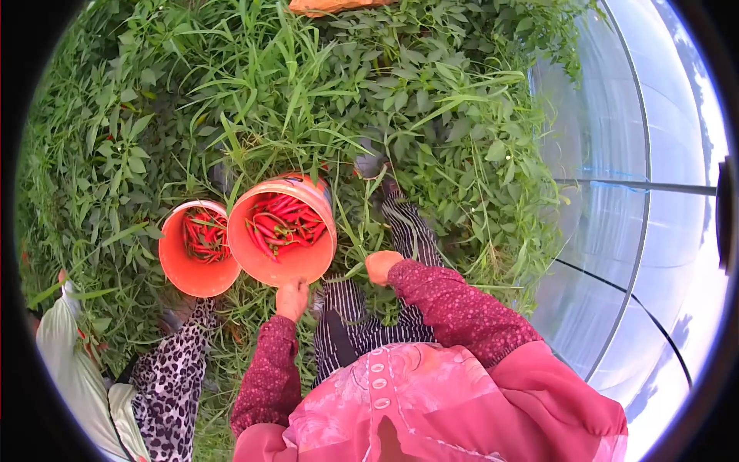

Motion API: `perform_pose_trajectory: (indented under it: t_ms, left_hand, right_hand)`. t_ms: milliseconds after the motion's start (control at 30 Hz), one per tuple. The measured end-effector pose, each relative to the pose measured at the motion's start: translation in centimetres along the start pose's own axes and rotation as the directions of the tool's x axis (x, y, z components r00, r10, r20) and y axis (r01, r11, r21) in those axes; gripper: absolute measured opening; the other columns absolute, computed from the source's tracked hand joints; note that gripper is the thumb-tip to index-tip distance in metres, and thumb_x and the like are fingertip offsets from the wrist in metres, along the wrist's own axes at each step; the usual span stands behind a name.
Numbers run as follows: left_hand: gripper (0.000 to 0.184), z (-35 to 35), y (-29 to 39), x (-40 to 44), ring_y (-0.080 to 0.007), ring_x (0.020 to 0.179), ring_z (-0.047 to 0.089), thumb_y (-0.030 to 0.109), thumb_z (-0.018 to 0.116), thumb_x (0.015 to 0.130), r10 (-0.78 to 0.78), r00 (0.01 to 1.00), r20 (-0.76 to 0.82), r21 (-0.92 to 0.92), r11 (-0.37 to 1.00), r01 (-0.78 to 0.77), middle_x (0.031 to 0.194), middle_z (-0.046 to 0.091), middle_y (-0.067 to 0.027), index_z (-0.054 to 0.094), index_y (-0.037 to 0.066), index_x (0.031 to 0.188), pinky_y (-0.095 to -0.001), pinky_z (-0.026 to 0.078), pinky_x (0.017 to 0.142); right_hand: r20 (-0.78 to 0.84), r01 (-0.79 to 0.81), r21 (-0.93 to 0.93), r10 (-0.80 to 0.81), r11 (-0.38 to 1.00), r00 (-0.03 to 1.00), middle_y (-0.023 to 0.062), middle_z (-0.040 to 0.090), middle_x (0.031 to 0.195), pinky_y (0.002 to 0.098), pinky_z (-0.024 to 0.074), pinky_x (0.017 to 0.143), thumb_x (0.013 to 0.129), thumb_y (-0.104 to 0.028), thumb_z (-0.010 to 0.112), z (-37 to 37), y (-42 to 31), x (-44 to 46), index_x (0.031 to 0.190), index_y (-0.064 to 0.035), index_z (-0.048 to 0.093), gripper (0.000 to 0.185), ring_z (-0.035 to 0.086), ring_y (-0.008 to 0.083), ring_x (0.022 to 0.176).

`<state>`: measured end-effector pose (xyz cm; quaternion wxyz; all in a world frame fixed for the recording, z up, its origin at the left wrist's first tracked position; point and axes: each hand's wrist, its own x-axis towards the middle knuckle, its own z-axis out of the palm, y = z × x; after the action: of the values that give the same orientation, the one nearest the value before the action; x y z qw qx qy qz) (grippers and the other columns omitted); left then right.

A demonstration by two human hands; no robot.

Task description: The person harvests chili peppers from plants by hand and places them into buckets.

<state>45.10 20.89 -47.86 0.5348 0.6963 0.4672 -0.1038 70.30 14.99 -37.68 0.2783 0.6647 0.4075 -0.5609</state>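
My left hand (292,299) is closed on the near rim of the larger orange-red bucket (281,266), which tilts toward me. Red chili peppers (283,223), some with green stems, lie inside it. Beside it on the left stands a smaller orange bucket (200,275), also holding red chili peppers (205,236). My right hand (382,267) is over my striped trouser leg, close to the knee, apart from both buckets. It looks rounded from above, and its fingers are hidden.
Dense green pepper plants (431,85) and tall grass (262,77) surround the buckets. A co-worker's leopard-print leg (173,385) and pale sleeve (73,362) are at lower left. Clear plastic sheeting (600,146) with a metal pole (662,186) lines the right. An orange object (339,6) lies at the top.
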Motion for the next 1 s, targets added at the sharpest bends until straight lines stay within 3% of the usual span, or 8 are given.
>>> perform_pose_trajectory:
  t_ms: [100, 167, 267, 367, 533, 600, 833, 1000]
  left_hand:
    - [0.021, -0.4, 1.0, 1.7, -0.036, 0.08, 0.064, 0.021, 0.057, 0.084, -0.045, 0.997, -0.06, -0.079, 0.996, 0.04, 0.083, 0.065, -0.0205, 0.065, 0.004, 0.095, -0.0426, 0.05, 0.074]
    - [0.017, -0.8, 2.2, 2.7, -0.0136, 0.068, 0.06, 0.012, 0.057, 0.085, -0.048, 0.991, -0.127, -0.234, 0.972, 0.017, 0.071, 0.062, -0.0062, 0.063, 0.002, 0.097, -0.0294, 0.048, 0.064]
    - [0.014, -1.8, 6.1, 5.9, -0.0088, 0.066, 0.055, 0.008, 0.056, 0.086, 0.038, 0.979, -0.198, -0.341, 0.934, -0.105, 0.069, 0.058, -0.0019, 0.062, 0.001, 0.097, -0.0259, 0.046, 0.062]
    - [0.016, -3.0, 11.7, 10.6, -0.0191, 0.07, 0.062, 0.01, 0.058, 0.084, 0.057, 0.971, -0.231, -0.343, 0.929, -0.136, 0.076, 0.063, -0.0148, 0.062, 0.001, 0.097, -0.0313, 0.048, 0.065]
    - [0.016, 1.4, 15.1, 20.3, -0.0291, 0.075, 0.064, 0.011, 0.055, 0.085, 0.049, 0.974, -0.221, -0.208, 0.973, -0.097, 0.082, 0.064, -0.0182, 0.063, 0.002, 0.096, -0.037, 0.049, 0.068]
    - [0.016, 3.3, 16.3, 23.7, -0.0335, 0.078, 0.064, 0.011, 0.054, 0.085, 0.071, 0.969, -0.236, -0.141, 0.984, -0.106, 0.085, 0.064, -0.0189, 0.063, 0.002, 0.095, -0.04, 0.05, 0.069]
    - [0.023, 11.7, 17.9, 34.3, -0.0388, 0.085, 0.062, 0.002, 0.055, 0.071, 0.074, 0.951, 0.302, 0.467, 0.858, -0.215, 0.089, 0.063, -0.0231, 0.06, -0.002, 0.093, -0.0445, 0.051, 0.075]
    - [0.038, 10.8, 16.7, 42.6, -0.0376, 0.093, 0.062, -0.004, 0.052, 0.072, 0.02, 0.988, 0.153, 0.466, 0.88, -0.09, 0.103, 0.063, -0.0232, 0.057, -0.001, 0.11, -0.0416, 0.05, 0.083]
  right_hand:
    - [-0.037, 0.085, -0.102, -0.089, 0.991, 0.995, 0.018, 0.068, 0.086, 0.0425, 0.0522, 0.073, 0.071, -0.013, 0.057, 0.1, 0.8, 2.1, 0.087, -0.0011, 0.069, 0.023, 0.067, 0.0316, 0.083]
    - [-0.016, 0.156, -0.13, -0.159, 0.979, 0.987, 0.0181, 0.068, 0.085, 0.043, 0.0521, 0.073, 0.072, -0.017, 0.057, -0.6, 0.8, 3.3, 0.088, -0.0013, 0.069, 0.025, 0.066, 0.0322, 0.083]
    - [-0.002, 0.309, -0.11, -0.311, 0.945, 0.95, 0.0181, 0.067, 0.083, 0.0441, 0.0517, 0.073, 0.075, -0.03, 0.058, -1.7, 1.2, 4.8, 0.088, -0.0017, 0.068, 0.032, 0.065, 0.0344, 0.081]
    - [0.119, 0.458, -0.107, -0.446, 0.882, 0.887, 0.0141, 0.065, 0.068, 0.0414, 0.0514, 0.068, 0.077, -0.043, 0.06, -2.1, 2.5, 8.8, 0.077, -0.0014, 0.068, 0.043, 0.066, 0.0292, 0.072]
    - [0.396, 0.433, 0.124, -0.445, 0.893, 0.803, 0.0078, 0.065, 0.065, 0.041, 0.0488, 0.066, 0.082, -0.048, 0.054, -4.8, 7.7, 12.7, 0.08, -0.0048, 0.066, 0.045, 0.065, 0.025, 0.07]
    - [0.388, 0.471, 0.207, -0.514, 0.857, 0.765, 0.0057, 0.062, 0.057, 0.0361, 0.0484, 0.059, 0.081, -0.042, 0.056, -6.2, 10.4, 13.7, 0.064, -0.0046, 0.065, 0.042, 0.062, 0.0204, 0.057]
    - [0.243, 0.516, 0.344, -0.605, 0.784, 0.758, 0.008, 0.064, 0.064, 0.0402, 0.0486, 0.067, 0.084, -0.033, 0.053, -8.9, 16.5, 17.7, 0.077, -0.0038, 0.065, 0.032, 0.063, 0.0249, 0.064]
    - [0.103, 0.531, 0.571, -0.696, 0.626, 0.71, 0.0108, 0.065, 0.074, 0.0426, 0.0472, 0.07, 0.086, -0.031, 0.052, -7.8, 18.3, 21.3, 0.09, -0.0035, 0.061, 0.029, 0.063, 0.0286, 0.071]
